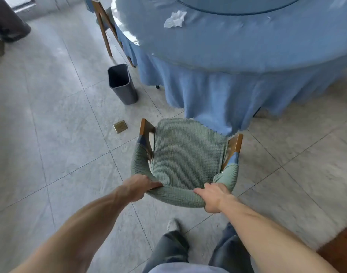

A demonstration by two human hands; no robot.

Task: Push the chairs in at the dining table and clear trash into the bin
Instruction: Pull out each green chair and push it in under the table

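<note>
A wooden chair (188, 154) with a green knitted cover stands in front of me, its seat front touching the hanging blue tablecloth. My left hand (138, 187) grips the left part of the curved backrest. My right hand (214, 197) grips the right part of the same backrest. The round dining table (237, 48) under the blue cloth fills the upper right. A crumpled white tissue (175, 19) lies on the tabletop. A dark grey bin (122, 83) stands on the floor left of the table, and its inside looks dark.
A second wooden chair (105, 26) is tucked at the table's far left. A small brass floor plate (120, 126) sits between bin and chair. A dark cylindrical object (8, 22) stands top left. A glass turntable (237, 4) covers the table centre. My legs are below.
</note>
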